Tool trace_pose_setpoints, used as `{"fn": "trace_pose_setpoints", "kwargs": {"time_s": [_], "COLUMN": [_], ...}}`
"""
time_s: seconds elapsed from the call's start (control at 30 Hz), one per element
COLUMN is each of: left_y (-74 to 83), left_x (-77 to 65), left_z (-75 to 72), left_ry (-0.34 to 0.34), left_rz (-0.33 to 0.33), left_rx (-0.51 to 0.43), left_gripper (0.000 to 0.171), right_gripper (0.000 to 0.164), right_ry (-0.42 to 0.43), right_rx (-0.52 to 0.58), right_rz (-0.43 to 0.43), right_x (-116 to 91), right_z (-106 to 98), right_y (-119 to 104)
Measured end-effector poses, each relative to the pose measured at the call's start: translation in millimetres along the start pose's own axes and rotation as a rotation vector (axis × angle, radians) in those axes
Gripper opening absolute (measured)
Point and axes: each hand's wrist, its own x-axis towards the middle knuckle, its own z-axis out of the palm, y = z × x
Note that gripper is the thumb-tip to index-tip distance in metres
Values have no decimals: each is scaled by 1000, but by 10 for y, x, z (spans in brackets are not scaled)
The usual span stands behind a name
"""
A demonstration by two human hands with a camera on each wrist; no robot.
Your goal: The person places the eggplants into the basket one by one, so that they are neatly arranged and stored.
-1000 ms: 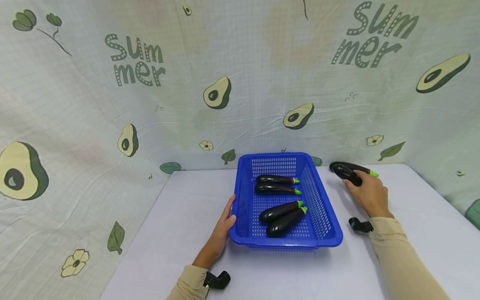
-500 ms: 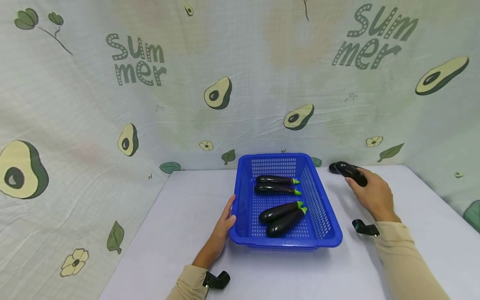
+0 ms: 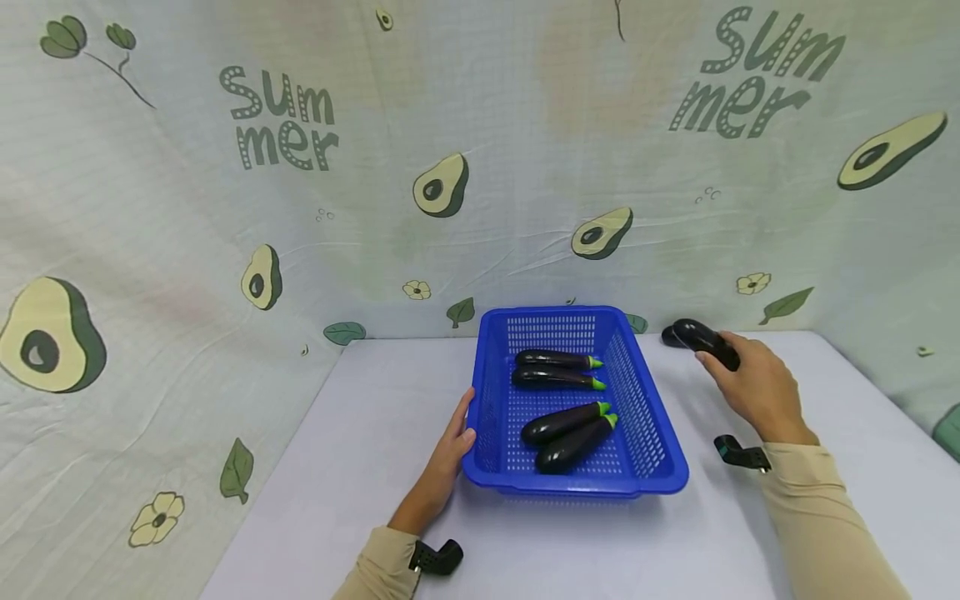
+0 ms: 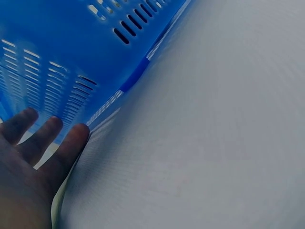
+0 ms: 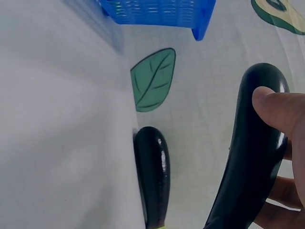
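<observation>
My right hand (image 3: 765, 392) holds a dark, glossy eggplant (image 3: 703, 337) at the far right of the table. In the right wrist view, the thumb presses one side of this eggplant (image 5: 255, 143) and the fingers wrap behind it. A second eggplant (image 5: 153, 171) lies on the table by the cloth backdrop, mostly hidden behind the held one in the head view. My left hand (image 3: 452, 446) rests against the left side of the blue plastic basket (image 3: 656, 400). Its straight, spread fingers (image 4: 71, 143) touch the perforated outer wall.
Inside the basket lie two eggplants (image 3: 557, 379) at the back and two more eggplants (image 3: 573, 446) nearer the front, green stems pointing right. A cloth backdrop (image 3: 360, 242) printed with avocados rises behind the white table (image 3: 352, 417).
My right hand has lifted the eggplant slightly and drawn it right and nearer, and the eggplant behind is more covered. My left hand and the basket have stayed put.
</observation>
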Motion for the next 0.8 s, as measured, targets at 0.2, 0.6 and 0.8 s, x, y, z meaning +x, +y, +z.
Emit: {"fn": "trace_pose_setpoints", "kwargs": {"time_s": [0.2,0.6,0.8], "left_y": [-46,-198,-197], "left_x": [6,33,39], "left_z": [-10,-23,-34], "left_ry": [7,20,11], "left_rz": [7,36,31], "left_rx": [5,-22,-28], "left_gripper": [58,58,58], "right_gripper": [64,65,64], "right_ry": [8,27,19], "right_rx": [4,30,59], "right_rz": [-13,-47,-66], "right_x": [9,9,27], "right_z": [-51,-107,-148], "right_y": [-38,-174,-222]}}
